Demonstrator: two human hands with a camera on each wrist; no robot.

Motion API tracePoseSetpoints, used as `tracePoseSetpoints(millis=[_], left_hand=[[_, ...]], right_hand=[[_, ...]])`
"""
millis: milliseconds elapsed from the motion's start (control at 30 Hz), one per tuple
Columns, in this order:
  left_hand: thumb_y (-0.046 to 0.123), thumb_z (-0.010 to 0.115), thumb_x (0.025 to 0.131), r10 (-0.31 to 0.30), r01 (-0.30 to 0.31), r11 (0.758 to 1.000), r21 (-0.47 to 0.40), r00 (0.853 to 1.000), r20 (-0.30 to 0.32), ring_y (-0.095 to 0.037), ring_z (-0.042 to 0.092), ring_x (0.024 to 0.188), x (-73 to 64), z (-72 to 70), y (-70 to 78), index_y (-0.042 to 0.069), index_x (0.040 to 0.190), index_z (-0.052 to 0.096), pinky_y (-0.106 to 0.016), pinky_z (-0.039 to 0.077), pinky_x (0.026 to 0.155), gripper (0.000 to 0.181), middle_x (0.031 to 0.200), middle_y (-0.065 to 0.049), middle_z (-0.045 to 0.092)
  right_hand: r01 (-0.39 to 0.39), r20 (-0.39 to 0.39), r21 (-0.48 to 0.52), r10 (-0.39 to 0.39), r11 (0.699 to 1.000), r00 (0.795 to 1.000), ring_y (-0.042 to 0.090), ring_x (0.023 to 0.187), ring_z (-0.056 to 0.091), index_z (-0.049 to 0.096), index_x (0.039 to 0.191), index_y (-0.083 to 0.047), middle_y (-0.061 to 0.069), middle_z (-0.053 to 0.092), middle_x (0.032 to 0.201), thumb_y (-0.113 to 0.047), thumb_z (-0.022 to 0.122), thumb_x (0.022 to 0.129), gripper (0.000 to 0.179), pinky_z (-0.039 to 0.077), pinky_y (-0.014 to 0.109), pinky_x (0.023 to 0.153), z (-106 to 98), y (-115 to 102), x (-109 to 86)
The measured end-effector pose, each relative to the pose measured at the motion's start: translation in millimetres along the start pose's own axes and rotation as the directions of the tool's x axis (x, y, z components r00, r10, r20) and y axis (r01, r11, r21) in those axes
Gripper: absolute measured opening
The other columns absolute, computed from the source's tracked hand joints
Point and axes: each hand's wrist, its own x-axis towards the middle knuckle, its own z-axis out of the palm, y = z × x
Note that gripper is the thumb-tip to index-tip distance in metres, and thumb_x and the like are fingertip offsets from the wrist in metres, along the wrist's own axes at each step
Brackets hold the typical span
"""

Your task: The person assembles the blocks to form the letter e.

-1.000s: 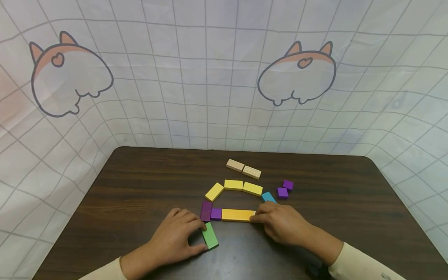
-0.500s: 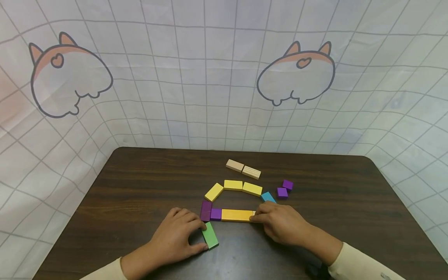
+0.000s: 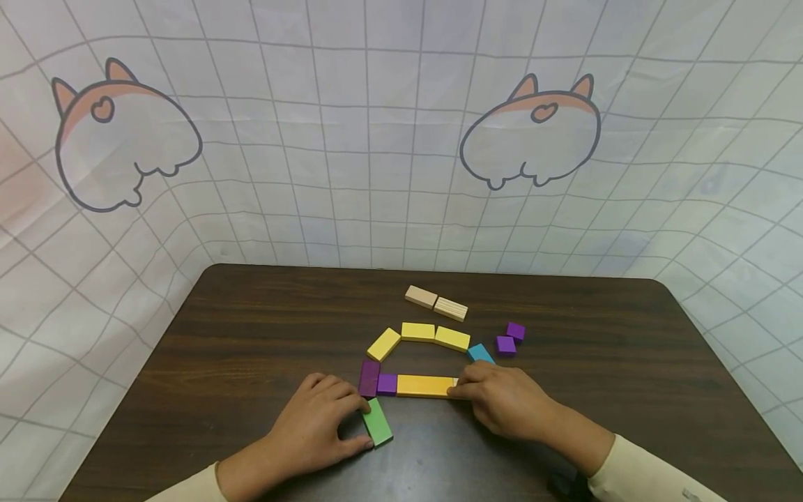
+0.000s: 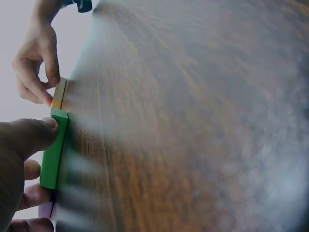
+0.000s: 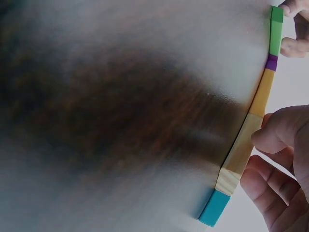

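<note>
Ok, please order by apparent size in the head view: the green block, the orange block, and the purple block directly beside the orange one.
1. Orange block
2. Green block
3. Purple block

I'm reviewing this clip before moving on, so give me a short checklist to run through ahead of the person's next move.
1. Left hand on the green block: ok, it holds the block.
2. Right hand on the wooden block: ok, it pinches the block.
3. Wooden block meeting the orange block: ok, end to end in the right wrist view.
4. Green block touching the dark purple block: cannot tell, too close to judge.
5. A hand free for another block: not ok, both are occupied.
</note>
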Motion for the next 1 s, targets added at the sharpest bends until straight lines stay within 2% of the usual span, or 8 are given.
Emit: tracePoseSetpoints(millis=[300,533,633,767,867,1000], left_hand=[[0.057,0.082,0.080,0.008,-0.008,1.000,0.010,1.000,0.001,-0.015,0.060,0.103,0.0,-2.0,-0.2,0.027,0.103,0.073,-0.048,0.041,0.098,0.039,0.103,0.011,0.066],[0.050,0.082,0.082,0.040,-0.040,0.999,0.001,0.997,-0.065,-0.015,0.060,0.103,7.9,-9.8,-3.8,0.024,0.104,0.074,-0.047,0.044,0.096,0.035,0.103,0.010,0.066],[0.043,0.080,0.087,0.082,-0.085,0.996,-0.031,0.994,-0.072,-0.015,0.057,0.108,14.8,-13.9,-7.1,0.022,0.107,0.073,-0.047,0.045,0.098,0.030,0.110,0.009,0.065],[0.035,0.074,0.094,0.168,-0.172,0.984,-0.057,0.984,-0.057,-0.019,0.054,0.121,27.1,-18.1,-10.1,0.020,0.115,0.072,-0.046,0.044,0.102,0.026,0.125,0.005,0.064],[0.033,0.070,0.097,0.229,-0.231,0.972,-0.050,0.973,-0.027,-0.023,0.052,0.128,36.6,-18.9,-10.3,0.017,0.124,0.071,-0.047,0.042,0.106,0.031,0.135,0.004,0.063],[0.033,0.065,0.100,0.278,-0.275,0.959,-0.067,0.960,0.043,-0.024,0.050,0.132,48.2,-15.4,-10.0,0.019,0.133,0.068,-0.048,0.039,0.110,0.036,0.140,0.005,0.060]], right_hand=[[-0.001,0.005,-0.006,0.001,1.000,1.000,0.008,0.090,0.059,0.079,0.115,-0.019,-0.008,0.064,0.102,-0.001,0.073,0.081,0.039,0.052,0.021,0.066,-0.8,-0.1,-0.2],[0.002,0.000,-0.007,-0.002,1.000,1.000,0.008,0.089,0.059,0.079,0.115,-0.019,-0.008,0.064,0.102,-0.001,0.073,0.081,0.039,0.052,0.022,0.065,-1.0,1.2,0.2],[0.004,-0.004,-0.013,-0.004,1.000,1.000,0.008,0.089,0.059,0.079,0.115,-0.019,-0.008,0.064,0.101,-0.001,0.072,0.081,0.039,0.052,0.022,0.065,-0.9,1.6,0.2],[0.000,-0.001,-0.001,0.000,1.000,1.000,0.008,0.090,0.059,0.079,0.115,-0.019,-0.008,0.064,0.102,-0.001,0.072,0.081,0.039,0.052,0.022,0.065,-1.4,1.3,0.6],[-0.004,0.001,0.008,0.004,1.000,1.000,0.008,0.091,0.060,0.079,0.115,-0.019,-0.008,0.065,0.103,-0.001,0.072,0.081,0.039,0.053,0.023,0.065,-1.9,0.8,0.7],[-0.011,0.003,0.005,0.011,1.000,1.000,0.008,0.091,0.060,0.079,0.114,-0.020,-0.008,0.065,0.103,-0.001,0.072,0.081,0.039,0.053,0.023,0.066,-1.5,0.2,0.3]])
